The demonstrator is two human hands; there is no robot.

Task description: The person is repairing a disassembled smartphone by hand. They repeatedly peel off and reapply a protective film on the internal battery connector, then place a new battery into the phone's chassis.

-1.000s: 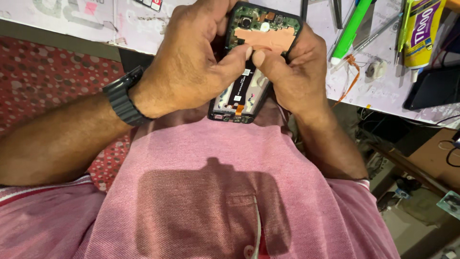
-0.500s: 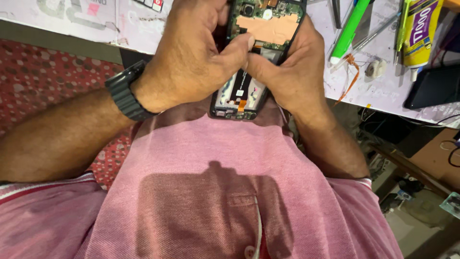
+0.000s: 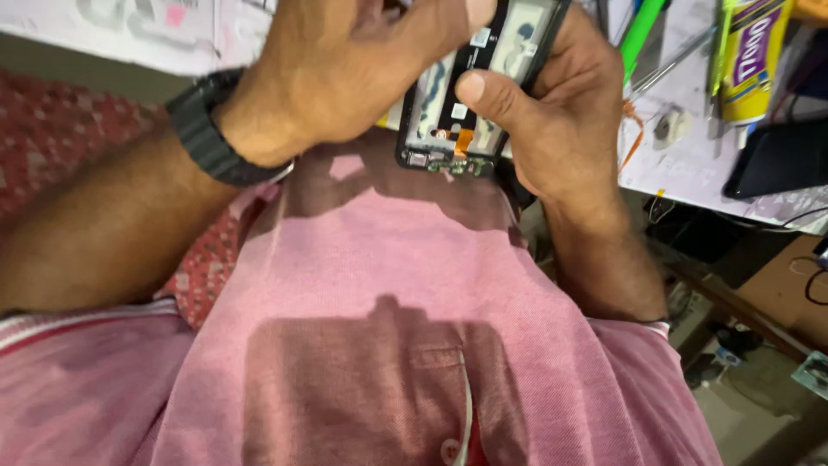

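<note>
head view, looking down over my chest. an opened smartphone (image 3: 470, 95), back cover off and circuit boards exposed, is held up between both hands just in front of my pink shirt (image 3: 388, 328), at the near edge of the white workbench (image 3: 690, 164). my right hand (image 3: 561, 121) wraps the phone's right edge from behind, thumb pressed flat on the lower board beside the orange flex strip; it is clasped around the phone. my left hand (image 3: 345, 69), black wristwatch (image 3: 211, 129) at the wrist, covers the upper left part, fingers curled over the frame and gripping it too. the phone's long axis runs from near-left to far-right, charging-port end nearest my body, top end cropped by the picture edge. both hands touch it; the right thumb lies nearest the exposed lower board. on the bench to the right: a green pen-like tool (image 3: 642, 34), a yellow glue tube (image 3: 746, 56), a dark slab, perhaps another phone (image 3: 776, 160).
</note>
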